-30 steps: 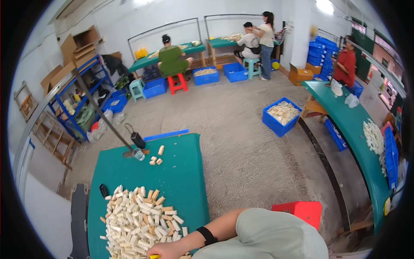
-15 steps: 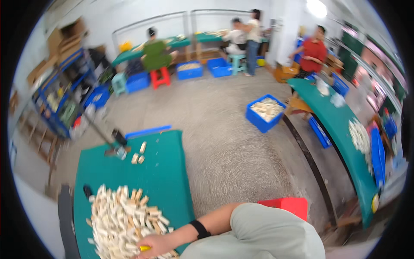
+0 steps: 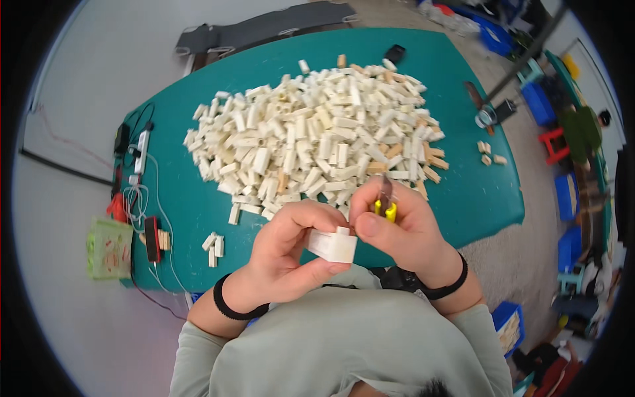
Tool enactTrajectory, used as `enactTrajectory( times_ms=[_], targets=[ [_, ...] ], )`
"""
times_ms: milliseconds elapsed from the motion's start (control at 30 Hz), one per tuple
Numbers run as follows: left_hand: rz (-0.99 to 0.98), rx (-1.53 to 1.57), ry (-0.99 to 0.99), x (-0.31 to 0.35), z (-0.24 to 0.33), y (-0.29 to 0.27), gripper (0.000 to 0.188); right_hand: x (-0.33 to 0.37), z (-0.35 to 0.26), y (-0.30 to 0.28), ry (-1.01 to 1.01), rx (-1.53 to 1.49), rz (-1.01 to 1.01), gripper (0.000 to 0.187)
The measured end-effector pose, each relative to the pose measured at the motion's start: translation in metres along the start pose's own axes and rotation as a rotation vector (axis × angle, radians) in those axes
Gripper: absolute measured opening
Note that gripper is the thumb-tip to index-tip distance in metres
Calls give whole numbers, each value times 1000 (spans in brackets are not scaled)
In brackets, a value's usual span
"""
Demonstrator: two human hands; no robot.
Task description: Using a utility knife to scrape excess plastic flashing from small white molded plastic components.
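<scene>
- White rectangular block, small raised nub at its upper edge: held in the air on the person's side of the large heap of cream and tan oblong blocks, the landmark for this entry.
- Left hand: thumb under, fingers over; pinches the white block.
- Right hand: curled around a small tool with bright yellow grips and a dark metal part; thumb pressed in close to the block. Contact of tool tip with block: cannot tell, fingers cover it.
- Both wrists wear black bands.
- Green-topped table: carries the heap.
- Small cluster of white oblong blocks: left of the heap, toward the person.
- Four short pale blocks: loose, right of the heap.
- Clear round cup: right of the heap, beyond the four short blocks.
- Small black object: just beyond the heap's far edge.
- White power strip with cables: left of the heap.
</scene>
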State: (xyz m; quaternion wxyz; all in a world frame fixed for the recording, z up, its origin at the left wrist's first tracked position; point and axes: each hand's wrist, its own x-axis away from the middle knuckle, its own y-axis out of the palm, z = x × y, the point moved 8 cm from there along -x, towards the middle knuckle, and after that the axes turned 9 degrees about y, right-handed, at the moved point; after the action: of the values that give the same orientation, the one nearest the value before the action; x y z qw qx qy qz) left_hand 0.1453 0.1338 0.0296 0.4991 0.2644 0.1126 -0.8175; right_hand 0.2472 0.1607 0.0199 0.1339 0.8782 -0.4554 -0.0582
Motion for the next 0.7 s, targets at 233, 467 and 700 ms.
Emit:
enactTrajectory(
  times_ms=[233,467,700],
  targets=[
    [113,-374,46,15,7,-34,34,-27,14,20,80,78,-80,12],
    [292,-375,22,31,3,-39,39,-35,26,24,136,92,-56,12],
    [282,-546,133,37,26,-43,33,-13,23,24,-57,407,-27,23]
  ],
)
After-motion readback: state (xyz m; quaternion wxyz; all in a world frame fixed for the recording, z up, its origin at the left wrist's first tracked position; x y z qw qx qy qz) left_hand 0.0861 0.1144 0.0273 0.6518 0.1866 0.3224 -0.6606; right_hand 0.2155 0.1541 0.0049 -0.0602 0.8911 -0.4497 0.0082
